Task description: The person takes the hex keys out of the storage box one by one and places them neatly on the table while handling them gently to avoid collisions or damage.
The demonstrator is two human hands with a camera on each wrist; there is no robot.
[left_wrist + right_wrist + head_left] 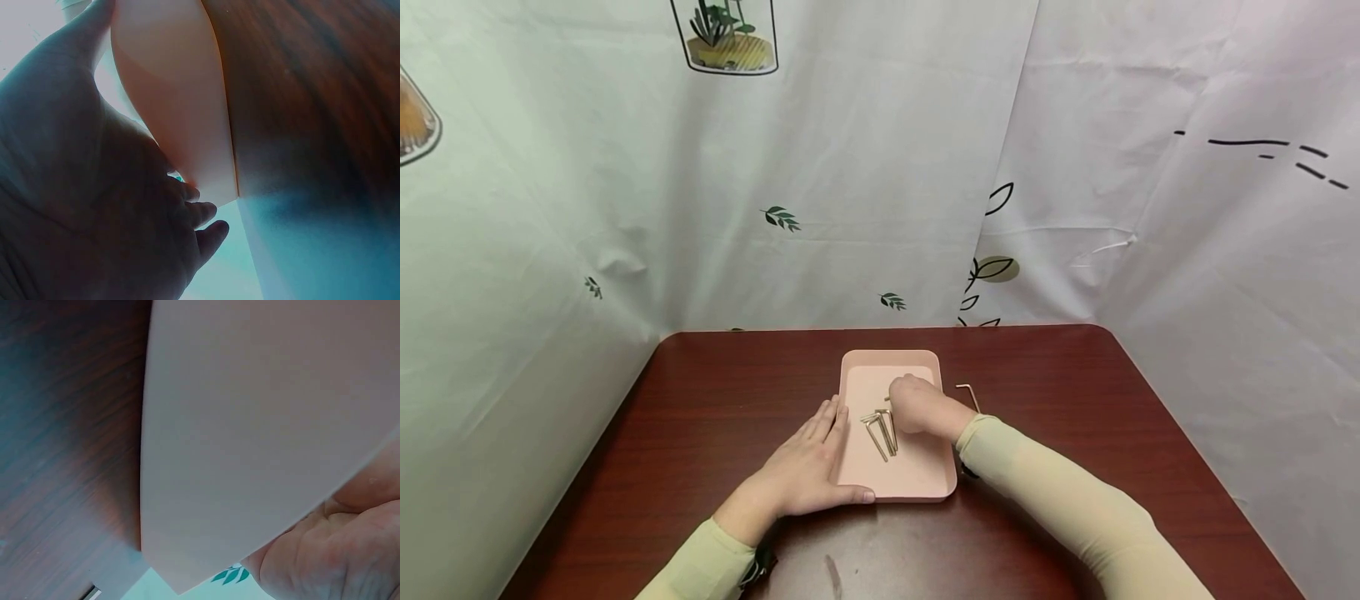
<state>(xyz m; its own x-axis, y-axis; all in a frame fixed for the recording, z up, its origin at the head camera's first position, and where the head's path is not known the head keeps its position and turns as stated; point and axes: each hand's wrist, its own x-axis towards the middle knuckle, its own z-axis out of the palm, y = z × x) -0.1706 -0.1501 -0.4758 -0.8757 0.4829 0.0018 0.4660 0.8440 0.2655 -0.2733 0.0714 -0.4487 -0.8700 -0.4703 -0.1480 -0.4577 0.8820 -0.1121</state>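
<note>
A pink tray (898, 358) holds several brass-coloured L-shaped hex keys (880, 433), lying side by side near its middle. My left hand (805, 471) rests against the tray's left wall, fingers straight along it and thumb at the near rim. In the left wrist view that hand (106, 169) lies along the tray's outer wall (175, 94). My right hand (917, 404) reaches over the right rim with its fingers curled down in the tray, and the short tip of a hex key (887, 398) pokes out beside it. The rest of that key is hidden by the hand.
Another hex key (968, 393) lies on the brown table (760, 367) just right of the tray, partly behind my right forearm. White printed curtains (850, 167) stand around the table's back and sides.
</note>
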